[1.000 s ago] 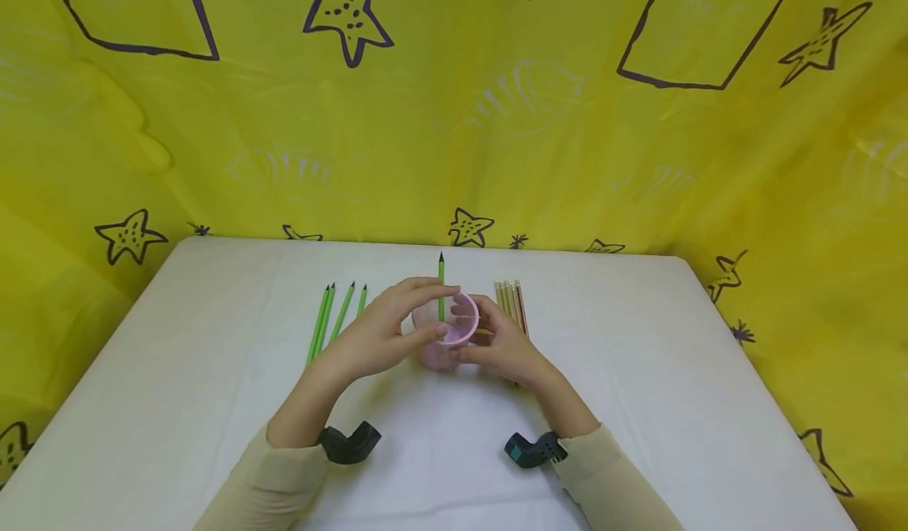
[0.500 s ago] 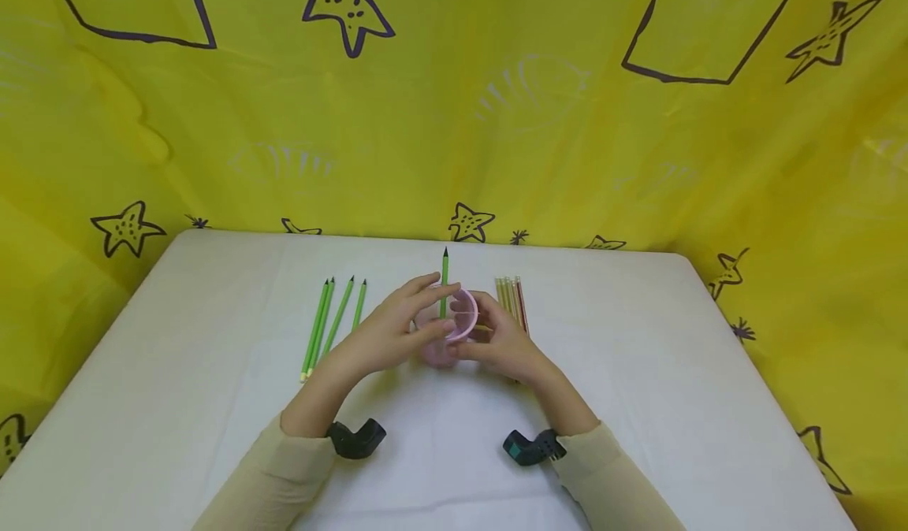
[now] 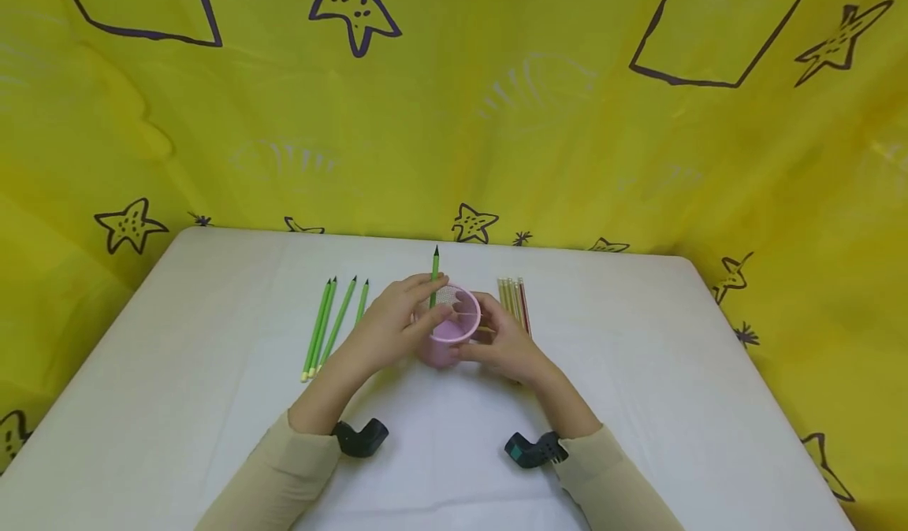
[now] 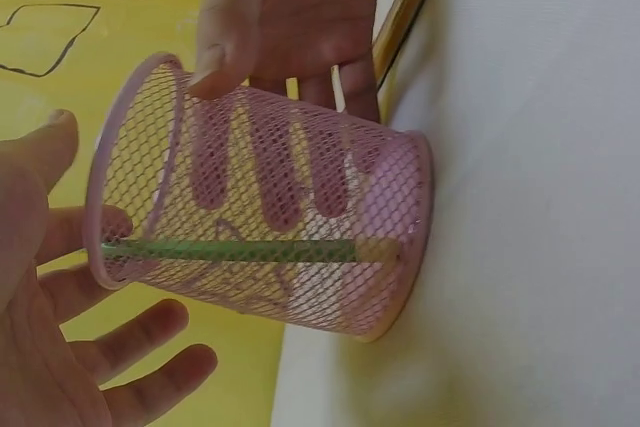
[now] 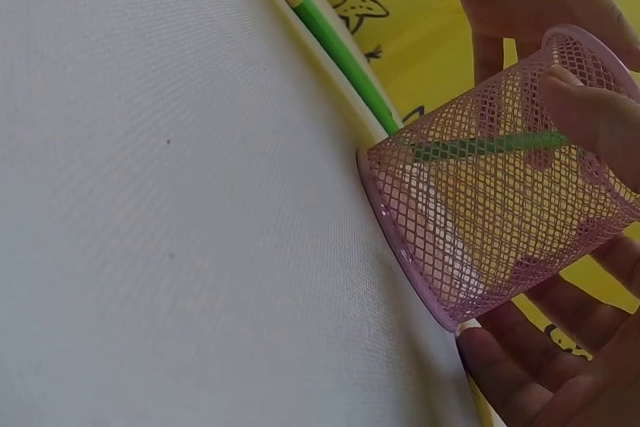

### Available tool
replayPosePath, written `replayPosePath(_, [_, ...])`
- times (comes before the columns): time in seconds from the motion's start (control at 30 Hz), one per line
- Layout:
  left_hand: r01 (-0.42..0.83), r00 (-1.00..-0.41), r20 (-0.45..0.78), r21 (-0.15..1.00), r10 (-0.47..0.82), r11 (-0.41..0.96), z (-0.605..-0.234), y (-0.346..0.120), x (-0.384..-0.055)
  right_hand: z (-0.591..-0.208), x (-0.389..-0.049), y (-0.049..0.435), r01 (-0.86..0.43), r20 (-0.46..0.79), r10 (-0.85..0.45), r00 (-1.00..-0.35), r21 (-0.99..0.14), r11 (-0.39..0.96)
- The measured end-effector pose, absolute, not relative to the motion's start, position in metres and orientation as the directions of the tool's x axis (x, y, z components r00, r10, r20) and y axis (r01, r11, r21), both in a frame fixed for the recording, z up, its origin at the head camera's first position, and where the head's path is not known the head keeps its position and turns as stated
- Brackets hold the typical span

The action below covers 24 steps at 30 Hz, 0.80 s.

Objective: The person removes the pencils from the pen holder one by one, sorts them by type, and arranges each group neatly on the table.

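Observation:
A pink mesh pencil cup [image 3: 441, 354] stands upright on the white table, its mouth tipped slightly in view. My right hand [image 3: 507, 350] holds it from the right, with the thumb on the near side and fingers round the far side. One green pencil [image 4: 250, 250] is inside, black point up and eraser end at the bottom, leaning toward the left side of the rim. My left hand [image 3: 390, 322] is at the cup's mouth, fingers spread and relaxed around the pencil. In the left wrist view its index fingertip is at the rim by the pencil, while its thumb stands apart.
Several green pencils [image 3: 319, 330] lie left of the cup, partly behind my left arm. Several gold-coloured pencils and a red one [image 3: 523, 306] lie to the right, partly hidden by my right hand. A yellow patterned cloth [image 3: 426, 121] hangs behind the table [image 3: 624, 405].
The pencil in the cup has swung left to lean near the left of the rim. My left fingers have loosened from around it. My right hand stays on the cup.

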<state>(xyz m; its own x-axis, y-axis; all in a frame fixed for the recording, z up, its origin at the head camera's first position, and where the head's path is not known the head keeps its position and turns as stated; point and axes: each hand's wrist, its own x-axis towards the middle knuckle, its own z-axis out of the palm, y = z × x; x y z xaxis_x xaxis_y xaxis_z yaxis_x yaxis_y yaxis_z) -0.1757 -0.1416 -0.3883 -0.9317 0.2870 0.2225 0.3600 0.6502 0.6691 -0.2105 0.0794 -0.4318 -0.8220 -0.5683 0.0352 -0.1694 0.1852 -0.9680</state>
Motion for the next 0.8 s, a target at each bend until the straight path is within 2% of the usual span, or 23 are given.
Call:
replayPosePath(0.53, [0.524, -0.845, 0.498, 0.695, 0.196, 0.493, -0.358, -0.158, -0.17, -0.43, -0.21, 0.08, -0.176, 0.054, -0.58, -0.813, -0.972, 0.156])
replayPosePath(0.8, [0.566, -0.808, 0.576, 0.706, 0.12, 0.425, -0.348, -0.165, -0.167, -0.431, -0.21, 0.08, -0.169, 0.058, -0.595, -0.801, -0.977, 0.132])
